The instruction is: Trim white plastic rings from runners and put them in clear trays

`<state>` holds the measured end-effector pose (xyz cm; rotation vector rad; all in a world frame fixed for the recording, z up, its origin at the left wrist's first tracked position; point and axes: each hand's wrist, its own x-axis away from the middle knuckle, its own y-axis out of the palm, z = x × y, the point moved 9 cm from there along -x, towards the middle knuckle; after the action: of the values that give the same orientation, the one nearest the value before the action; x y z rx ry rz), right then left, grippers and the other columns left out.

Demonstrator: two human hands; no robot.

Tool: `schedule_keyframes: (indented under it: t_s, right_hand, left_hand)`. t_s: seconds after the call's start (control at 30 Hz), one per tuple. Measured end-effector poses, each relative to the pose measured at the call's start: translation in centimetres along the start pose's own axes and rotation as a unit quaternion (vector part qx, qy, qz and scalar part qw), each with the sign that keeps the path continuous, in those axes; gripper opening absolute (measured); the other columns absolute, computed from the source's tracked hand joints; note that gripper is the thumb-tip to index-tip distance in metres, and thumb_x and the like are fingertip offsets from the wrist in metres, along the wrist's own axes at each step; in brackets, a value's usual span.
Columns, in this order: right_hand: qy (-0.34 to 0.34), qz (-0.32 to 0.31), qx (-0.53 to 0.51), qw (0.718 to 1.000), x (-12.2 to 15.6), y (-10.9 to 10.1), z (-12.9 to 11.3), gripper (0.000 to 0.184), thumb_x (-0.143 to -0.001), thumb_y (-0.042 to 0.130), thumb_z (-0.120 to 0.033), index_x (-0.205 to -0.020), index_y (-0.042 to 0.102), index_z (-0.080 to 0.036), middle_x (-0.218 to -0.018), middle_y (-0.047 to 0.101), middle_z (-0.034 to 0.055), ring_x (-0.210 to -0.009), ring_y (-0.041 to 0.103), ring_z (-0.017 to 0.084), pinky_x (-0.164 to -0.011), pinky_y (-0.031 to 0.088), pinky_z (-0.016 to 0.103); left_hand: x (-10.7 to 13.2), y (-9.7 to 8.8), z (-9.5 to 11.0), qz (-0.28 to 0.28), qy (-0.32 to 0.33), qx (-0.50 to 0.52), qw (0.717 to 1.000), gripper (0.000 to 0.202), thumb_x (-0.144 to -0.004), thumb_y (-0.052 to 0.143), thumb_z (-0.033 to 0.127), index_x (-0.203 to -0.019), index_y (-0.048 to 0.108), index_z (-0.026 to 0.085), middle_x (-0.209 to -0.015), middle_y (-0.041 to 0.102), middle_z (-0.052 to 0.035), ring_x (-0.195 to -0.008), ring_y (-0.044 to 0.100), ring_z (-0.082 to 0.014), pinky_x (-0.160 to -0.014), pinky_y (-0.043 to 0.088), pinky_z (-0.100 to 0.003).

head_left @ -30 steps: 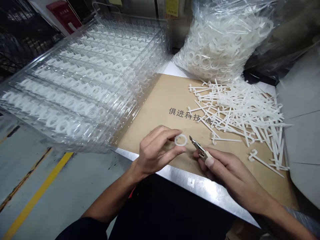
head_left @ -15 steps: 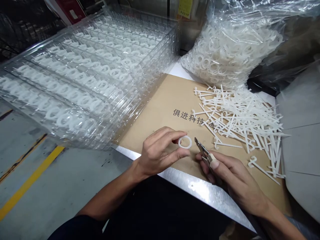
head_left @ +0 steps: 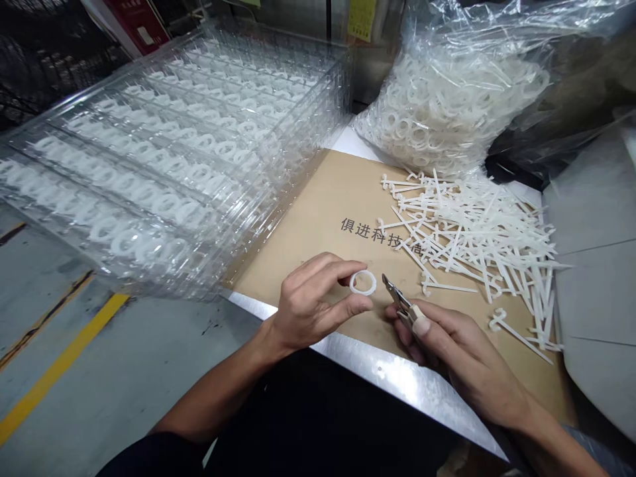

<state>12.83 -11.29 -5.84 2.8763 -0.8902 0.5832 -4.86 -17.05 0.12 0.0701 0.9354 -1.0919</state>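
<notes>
Over the cardboard [head_left: 298,245] on the counter [head_left: 397,377], the left hand [head_left: 311,305] grips a ring [head_left: 362,293] in its fingers, thumb tip just below it. The right hand [head_left: 454,341] has its fingers wrapped around nippers [head_left: 396,293], their tip near the ring but apart. Stems [head_left: 477,232] lie heaped to the right, a bag [head_left: 462,23] of rings behind them; trays [head_left: 303,156] stand left.

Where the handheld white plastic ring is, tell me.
Head view, just below right of centre: the ring is in the left hand, left of the silver metal nippers.
</notes>
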Motion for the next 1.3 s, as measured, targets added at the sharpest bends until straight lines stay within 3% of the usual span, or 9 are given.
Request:
schedule_keyframes:
  t_s: [0.13, 0.27, 0.43, 0.7, 1.03, 1.1, 1.17, 1.23, 1.3]
  right_hand:
    - [0.003, 0.000, -0.005, 1.000, 0.0, 0.0, 0.2, 0.039, -0.108, 0.050, -0.055, -0.098, 0.062, -0.020, -0.083, 0.054, 0.0011, -0.071, 0.046, 0.016, -0.064, 0.038, 0.030]
    - [0.010, 0.004, -0.015, 1.000, 0.0, -0.1, 0.5, 0.039, -0.107, 0.051, -0.057, -0.106, 0.065, -0.020, -0.082, 0.054, 0.0009, -0.070, 0.047, 0.016, -0.063, 0.038, 0.030]
    - [0.011, 0.004, -0.018, 1.000, 0.0, -0.1, 0.7, 0.040, -0.107, 0.050, -0.056, -0.098, 0.064, -0.020, -0.083, 0.054, 0.0011, -0.070, 0.046, 0.015, -0.062, 0.036, 0.030]
    - [0.006, 0.001, -0.018, 1.000, 0.0, -0.1, 0.6, 0.039, -0.107, 0.050, -0.056, -0.098, 0.064, -0.021, -0.084, 0.054, 0.0009, -0.070, 0.047, 0.015, -0.063, 0.037, 0.030]
    - [0.020, 0.009, -0.011, 1.000, 0.1, -0.5, 1.1, 0.045, -0.106, 0.051, -0.058, -0.084, 0.061, -0.020, -0.083, 0.056, 0.0023, -0.072, 0.049, 0.016, -0.065, 0.040, 0.029]
    - [0.031, 0.018, -0.024, 0.999, 0.2, -0.7, 1.8, 0.047, -0.104, 0.053, -0.060, -0.081, 0.061, -0.020, -0.082, 0.056, 0.0024, -0.072, 0.049, 0.016, -0.065, 0.040, 0.029]
    - [0.046, 0.024, -0.051, 0.997, 0.1, -0.8, 2.3, 0.049, -0.101, 0.057, -0.063, -0.083, 0.066, -0.019, -0.081, 0.057, 0.0030, -0.070, 0.049, 0.017, -0.064, 0.041, 0.029]
    - [0.063, 0.035, -0.086, 0.994, -0.1, -0.8, 2.6, 0.049, -0.097, 0.061, -0.066, -0.092, 0.072, -0.018, -0.081, 0.059, 0.0036, -0.069, 0.049, 0.017, -0.061, 0.040, 0.029]
    - [0.073, 0.056, -0.120, 0.989, -0.3, -0.8, 2.5, 0.051, -0.093, 0.066, -0.068, -0.100, 0.076, -0.018, -0.081, 0.061, 0.0040, -0.068, 0.049, 0.016, -0.058, 0.039, 0.027]
  left_hand:
    - [0.1, 0.0, -0.2, -0.002, -0.007, -0.010, 1.000, 0.035, -0.093, 0.080, 0.034, -0.121, 0.069, 0.016, -0.085, 0.069, -0.0039, -0.077, 0.065, -0.0138, -0.070, 0.054, -0.027]
    - [0.1, 0.0, 0.1, 0.006, 0.006, -0.019, 1.000, 0.035, -0.091, 0.080, 0.022, -0.124, 0.068, 0.017, -0.087, 0.070, -0.0030, -0.076, 0.066, -0.0122, -0.069, 0.055, -0.024]
    - [0.0, 0.0, 0.2, 0.017, 0.011, -0.024, 0.999, 0.029, -0.091, 0.077, 0.015, -0.119, 0.069, 0.015, -0.084, 0.069, -0.0027, -0.073, 0.066, -0.0109, -0.065, 0.055, -0.022]
    - [-0.1, 0.2, 0.2, 0.007, 0.008, -0.025, 1.000, 0.028, -0.091, 0.076, 0.013, -0.119, 0.069, 0.013, -0.086, 0.070, -0.0040, -0.074, 0.065, -0.0114, -0.065, 0.056, -0.023]
    - [0.1, 0.7, -0.3, -0.010, -0.019, 0.000, 1.000, 0.030, -0.093, 0.072, 0.013, -0.123, 0.070, 0.014, -0.090, 0.069, -0.0064, -0.078, 0.064, -0.0123, -0.068, 0.055, -0.023]
    - [0.1, 0.7, -0.9, -0.005, -0.052, 0.036, 0.998, 0.028, -0.093, 0.073, 0.016, -0.121, 0.071, 0.014, -0.090, 0.071, -0.0070, -0.078, 0.066, -0.0130, -0.070, 0.056, -0.024]
    - [0.3, 0.7, -2.2, -0.004, -0.143, 0.111, 0.983, 0.024, -0.093, 0.073, 0.020, -0.116, 0.073, 0.014, -0.090, 0.073, -0.0078, -0.079, 0.068, -0.0135, -0.073, 0.057, -0.025]
    - [0.9, 0.8, -3.5, -0.006, -0.264, 0.217, 0.940, 0.022, -0.094, 0.074, 0.025, -0.114, 0.073, 0.015, -0.093, 0.075, -0.0086, -0.080, 0.072, -0.0136, -0.075, 0.060, -0.024]
    - [1.4, 0.3, -3.4, -0.005, -0.351, 0.301, 0.887, 0.025, -0.094, 0.075, 0.028, -0.115, 0.071, 0.015, -0.093, 0.076, -0.0082, -0.078, 0.074, -0.0127, -0.076, 0.061, -0.023]
